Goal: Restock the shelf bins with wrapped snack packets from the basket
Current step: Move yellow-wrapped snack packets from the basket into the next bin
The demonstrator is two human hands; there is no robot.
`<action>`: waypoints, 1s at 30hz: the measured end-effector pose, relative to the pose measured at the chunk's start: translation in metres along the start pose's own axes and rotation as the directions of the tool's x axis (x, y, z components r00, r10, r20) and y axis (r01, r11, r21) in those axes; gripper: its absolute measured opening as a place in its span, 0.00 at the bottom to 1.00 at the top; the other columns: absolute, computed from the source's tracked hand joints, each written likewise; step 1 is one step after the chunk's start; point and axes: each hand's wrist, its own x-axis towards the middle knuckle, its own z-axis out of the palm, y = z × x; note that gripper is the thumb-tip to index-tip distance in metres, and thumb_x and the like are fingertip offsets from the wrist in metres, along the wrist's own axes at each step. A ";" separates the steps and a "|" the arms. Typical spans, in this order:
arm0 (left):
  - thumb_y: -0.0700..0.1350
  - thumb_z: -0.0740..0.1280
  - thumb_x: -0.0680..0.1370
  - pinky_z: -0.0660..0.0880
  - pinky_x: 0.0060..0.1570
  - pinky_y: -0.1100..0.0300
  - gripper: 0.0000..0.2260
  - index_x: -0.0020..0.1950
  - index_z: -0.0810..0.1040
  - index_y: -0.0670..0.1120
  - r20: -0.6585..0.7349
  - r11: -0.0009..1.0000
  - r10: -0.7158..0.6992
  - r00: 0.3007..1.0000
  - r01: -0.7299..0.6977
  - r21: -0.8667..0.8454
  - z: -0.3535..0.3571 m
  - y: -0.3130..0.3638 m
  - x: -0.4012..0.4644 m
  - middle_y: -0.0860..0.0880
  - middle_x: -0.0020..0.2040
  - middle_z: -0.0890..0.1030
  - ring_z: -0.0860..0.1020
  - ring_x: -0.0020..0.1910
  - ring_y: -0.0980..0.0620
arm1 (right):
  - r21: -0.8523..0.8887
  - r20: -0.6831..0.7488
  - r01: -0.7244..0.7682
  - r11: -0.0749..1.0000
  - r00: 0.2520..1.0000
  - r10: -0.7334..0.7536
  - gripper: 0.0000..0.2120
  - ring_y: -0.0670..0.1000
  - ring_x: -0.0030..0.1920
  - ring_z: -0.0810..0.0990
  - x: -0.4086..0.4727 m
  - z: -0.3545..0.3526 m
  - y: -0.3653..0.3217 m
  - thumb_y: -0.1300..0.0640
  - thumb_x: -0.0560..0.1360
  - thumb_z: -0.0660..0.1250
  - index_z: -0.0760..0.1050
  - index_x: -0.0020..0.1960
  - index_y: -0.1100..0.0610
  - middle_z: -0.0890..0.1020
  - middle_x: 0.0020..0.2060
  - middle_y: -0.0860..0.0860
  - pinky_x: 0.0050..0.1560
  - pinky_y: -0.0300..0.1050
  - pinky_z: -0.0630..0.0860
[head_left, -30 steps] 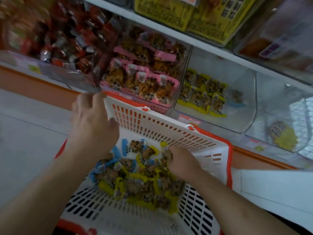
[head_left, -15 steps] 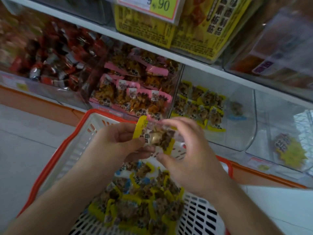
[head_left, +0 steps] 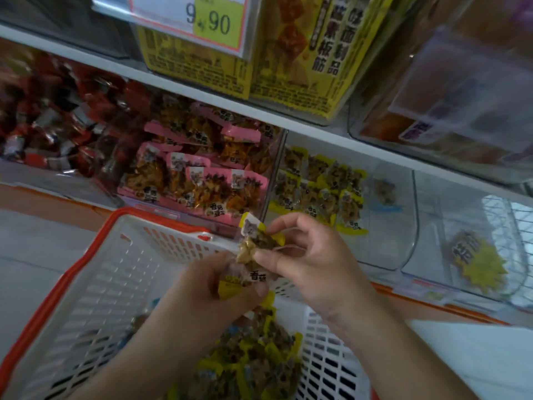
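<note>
A white basket with an orange rim sits low in front of the shelf, with a heap of yellow-wrapped snack packets inside. Both hands are raised above it. My left hand grips the lower end of yellow-wrapped packets, and my right hand pinches the upper end between thumb and fingers. Behind them a clear shelf bin holds a few yellow packets at its left side. How many packets the hands hold is unclear.
Left of that bin stands a bin of pink packets, then one of red-wrapped snacks. A nearly bare clear bin with a yellow sticker is at the right. Yellow boxes and a 9.90 price tag hang on the upper shelf.
My hands left the basket heap, came together on yellow packets and lifted them. Since half a second ago the packets have turned from level to upright between the hands.
</note>
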 end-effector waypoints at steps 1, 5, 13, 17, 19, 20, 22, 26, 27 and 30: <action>0.48 0.79 0.67 0.84 0.42 0.46 0.12 0.47 0.83 0.46 0.017 1.000 -0.014 1.000 0.014 -0.008 0.000 -0.001 0.000 0.41 0.40 0.86 0.85 0.40 0.42 | -0.011 -0.055 0.028 1.000 0.998 -0.028 0.14 0.48 0.48 0.88 0.002 -0.004 0.000 0.57 0.73 0.82 0.80 0.51 0.46 0.88 0.47 0.47 0.52 0.52 0.85; 0.43 0.78 0.72 0.80 0.36 0.55 0.09 0.50 0.84 0.45 0.027 0.999 -0.036 0.999 0.037 -0.034 -0.003 0.003 -0.001 0.41 0.41 0.85 0.84 0.38 0.45 | -0.141 -0.390 0.120 0.983 0.906 -0.166 0.14 0.44 0.47 0.87 0.031 -0.034 0.006 0.58 0.73 0.82 0.80 0.50 0.46 0.88 0.46 0.44 0.48 0.46 0.82; 0.32 0.67 0.81 0.79 0.37 0.52 0.07 0.49 0.82 0.41 -0.063 0.999 -0.010 0.998 0.013 0.036 -0.019 0.003 0.007 0.41 0.42 0.86 0.83 0.37 0.45 | -0.416 -0.311 -0.066 0.907 0.948 -0.074 0.12 0.40 0.45 0.78 0.107 -0.045 0.033 0.55 0.75 0.81 0.78 0.50 0.48 0.79 0.47 0.40 0.38 0.39 0.71; 0.32 0.66 0.81 0.79 0.36 0.54 0.11 0.45 0.84 0.44 -0.088 0.998 -0.018 0.996 0.023 0.063 -0.025 0.000 0.013 0.42 0.41 0.86 0.84 0.38 0.44 | -0.492 -0.246 -0.112 0.864 0.969 -0.015 0.09 0.45 0.43 0.82 0.122 -0.038 0.041 0.53 0.77 0.78 0.79 0.52 0.47 0.83 0.47 0.44 0.39 0.43 0.80; 0.32 0.66 0.81 0.80 0.36 0.54 0.09 0.47 0.84 0.42 -0.080 0.996 -0.031 0.996 0.037 0.076 -0.024 -0.001 0.014 0.42 0.41 0.86 0.84 0.37 0.44 | -0.494 -0.199 -0.132 0.859 0.979 0.036 0.09 0.47 0.42 0.84 0.124 -0.039 0.043 0.54 0.79 0.76 0.81 0.57 0.46 0.85 0.51 0.46 0.38 0.43 0.82; 0.32 0.66 0.81 0.80 0.36 0.55 0.09 0.47 0.83 0.42 -0.075 0.995 -0.033 0.997 0.040 0.088 -0.023 -0.001 0.014 0.42 0.41 0.86 0.84 0.37 0.45 | -0.503 -0.176 -0.129 0.854 0.983 0.045 0.11 0.46 0.42 0.84 0.124 -0.040 0.043 0.54 0.79 0.75 0.82 0.61 0.46 0.85 0.52 0.47 0.35 0.40 0.81; 0.33 0.66 0.82 0.80 0.36 0.56 0.08 0.48 0.83 0.42 -0.065 0.992 -0.036 0.997 0.043 0.116 -0.022 -0.002 0.015 0.43 0.41 0.86 0.84 0.38 0.45 | -0.547 -0.146 -0.114 0.830 0.989 0.039 0.15 0.43 0.39 0.81 0.123 -0.041 0.041 0.55 0.81 0.73 0.82 0.66 0.46 0.84 0.50 0.45 0.30 0.37 0.76; 0.33 0.66 0.82 0.80 0.37 0.57 0.09 0.48 0.83 0.44 -0.081 0.983 -0.014 0.997 0.028 0.180 -0.023 -0.001 0.015 0.44 0.41 0.86 0.84 0.38 0.45 | -0.602 -0.121 -0.112 0.791 0.991 0.049 0.18 0.40 0.35 0.77 0.117 -0.039 0.036 0.53 0.81 0.72 0.80 0.69 0.45 0.79 0.43 0.40 0.30 0.35 0.73; 0.33 0.66 0.82 0.81 0.38 0.55 0.10 0.48 0.84 0.44 -0.090 0.979 0.007 0.996 0.011 0.203 -0.023 0.001 0.014 0.45 0.40 0.86 0.84 0.38 0.45 | -0.598 -0.123 -0.109 0.794 0.991 0.043 0.18 0.42 0.34 0.78 0.115 -0.039 0.034 0.55 0.81 0.71 0.80 0.70 0.45 0.79 0.43 0.40 0.27 0.36 0.72; 0.37 0.66 0.82 0.83 0.44 0.51 0.11 0.48 0.83 0.51 -0.151 0.940 0.095 0.984 -0.039 0.340 -0.031 0.011 0.014 0.51 0.41 0.87 0.85 0.39 0.53 | -0.605 -0.201 -0.088 0.791 0.979 -0.045 0.21 0.41 0.31 0.80 0.106 -0.042 0.021 0.62 0.78 0.68 0.80 0.68 0.47 0.82 0.44 0.44 0.22 0.32 0.68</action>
